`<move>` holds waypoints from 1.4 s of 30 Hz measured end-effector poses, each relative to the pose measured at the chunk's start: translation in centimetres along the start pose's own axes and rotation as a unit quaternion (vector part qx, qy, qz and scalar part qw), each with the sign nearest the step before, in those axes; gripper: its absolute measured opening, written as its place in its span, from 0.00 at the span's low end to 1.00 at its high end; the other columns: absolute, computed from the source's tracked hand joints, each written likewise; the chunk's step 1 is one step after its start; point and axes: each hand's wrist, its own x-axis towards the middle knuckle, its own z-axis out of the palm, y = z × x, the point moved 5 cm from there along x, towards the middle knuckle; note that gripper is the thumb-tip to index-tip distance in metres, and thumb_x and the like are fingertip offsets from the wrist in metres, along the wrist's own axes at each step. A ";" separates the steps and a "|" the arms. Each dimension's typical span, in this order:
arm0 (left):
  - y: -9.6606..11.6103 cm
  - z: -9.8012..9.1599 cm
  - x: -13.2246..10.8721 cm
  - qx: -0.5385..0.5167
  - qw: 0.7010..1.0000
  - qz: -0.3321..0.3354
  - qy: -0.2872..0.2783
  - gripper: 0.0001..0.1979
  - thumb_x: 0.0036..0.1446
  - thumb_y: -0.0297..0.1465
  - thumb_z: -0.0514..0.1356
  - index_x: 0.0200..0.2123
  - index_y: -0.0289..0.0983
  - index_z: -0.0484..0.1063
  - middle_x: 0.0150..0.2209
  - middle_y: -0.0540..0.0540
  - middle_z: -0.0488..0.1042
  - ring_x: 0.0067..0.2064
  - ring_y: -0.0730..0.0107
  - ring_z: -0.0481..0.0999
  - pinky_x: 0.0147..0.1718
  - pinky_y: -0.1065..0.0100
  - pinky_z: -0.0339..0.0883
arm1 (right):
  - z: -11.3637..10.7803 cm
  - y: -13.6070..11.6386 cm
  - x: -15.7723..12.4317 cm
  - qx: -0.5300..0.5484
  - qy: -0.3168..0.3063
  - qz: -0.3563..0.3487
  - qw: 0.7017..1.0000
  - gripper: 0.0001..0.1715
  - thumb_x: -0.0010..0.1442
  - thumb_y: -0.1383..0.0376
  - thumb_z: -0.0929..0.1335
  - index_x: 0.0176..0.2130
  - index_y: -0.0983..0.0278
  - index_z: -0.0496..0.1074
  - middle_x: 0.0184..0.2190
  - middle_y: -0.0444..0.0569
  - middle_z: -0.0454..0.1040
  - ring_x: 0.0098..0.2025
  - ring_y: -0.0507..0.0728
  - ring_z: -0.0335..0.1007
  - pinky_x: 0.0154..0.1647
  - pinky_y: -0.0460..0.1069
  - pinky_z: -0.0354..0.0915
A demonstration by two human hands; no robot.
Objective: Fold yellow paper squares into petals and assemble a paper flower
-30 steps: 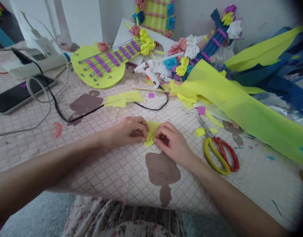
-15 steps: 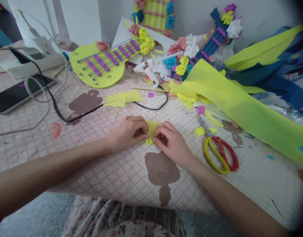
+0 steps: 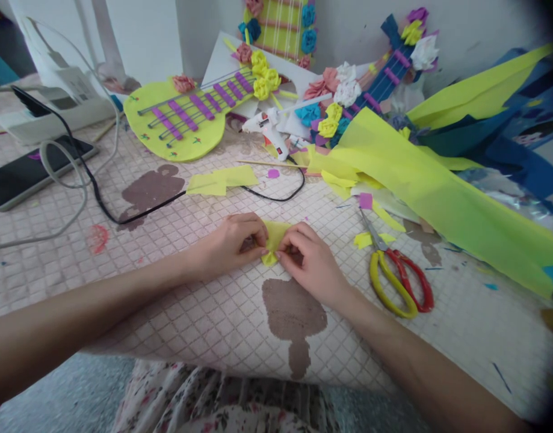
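Between my two hands is a small piece of yellow crepe paper [image 3: 275,233], gathered and puckered at its near end. My left hand [image 3: 240,242] pinches its left side between thumb and fingers. From the right, my right hand [image 3: 308,257] grips the other side the same way. The fingertips nearly meet at the crumpled part, and the curled fingers cover some of the paper. Just beyond lie flat cut yellow paper strips [image 3: 222,180]. Scissors [image 3: 396,276] with one yellow and one red handle rest right of my right hand, blades pointing away.
A white glue gun [image 3: 269,132] lies at the back centre, its black cord running left across the table. Paper guitars, one yellow [image 3: 181,123] and one blue [image 3: 389,78], carry paper flowers. A long yellow paper sheet [image 3: 420,192] stretches rightward. A phone [image 3: 37,171] sits left.
The near end of the yellow paper looks slightly more bunched between my fingertips. Both hands keep their pinch in nearly the same place; the whole view has shifted slightly.
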 end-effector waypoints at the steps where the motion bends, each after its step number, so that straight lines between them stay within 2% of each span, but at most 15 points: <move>1: 0.0 -0.1 0.0 -0.003 1.000 -0.002 -0.003 0.03 0.54 0.24 0.57 0.29 0.34 0.69 0.33 0.47 0.71 0.34 0.71 0.70 0.36 0.68 0.65 | 0.0 0.0 0.0 0.001 0.001 -0.001 1.000 0.07 0.56 0.73 0.66 0.30 0.62 0.64 0.33 0.46 0.64 0.36 0.54 0.63 0.34 0.49 0.62; 8: 0.1 0.1 0.0 0.009 1.000 -0.008 0.023 0.05 0.52 0.22 0.57 0.25 0.34 0.65 0.31 0.46 0.71 0.33 0.71 0.70 0.34 0.69 0.64 | 0.1 0.0 0.0 0.005 0.002 -0.004 1.000 0.07 0.56 0.73 0.66 0.31 0.62 0.64 0.33 0.46 0.64 0.36 0.54 0.63 0.34 0.49 0.62; 24: 0.5 0.5 -0.1 0.040 0.997 -0.010 0.059 0.06 0.51 0.22 0.57 0.25 0.35 0.63 0.31 0.46 0.70 0.33 0.71 0.69 0.35 0.67 0.64 | 0.1 -0.1 0.2 -0.018 0.005 0.003 1.000 0.07 0.56 0.73 0.65 0.30 0.62 0.63 0.33 0.47 0.64 0.35 0.54 0.63 0.33 0.49 0.62; 42: 0.5 0.5 -0.2 0.045 0.997 -0.007 0.067 0.05 0.51 0.22 0.56 0.26 0.35 0.64 0.30 0.46 0.69 0.33 0.70 0.68 0.35 0.66 0.64 | 0.3 0.1 0.2 -0.019 0.005 0.008 1.000 0.08 0.55 0.74 0.65 0.30 0.62 0.63 0.33 0.47 0.64 0.36 0.54 0.64 0.33 0.49 0.63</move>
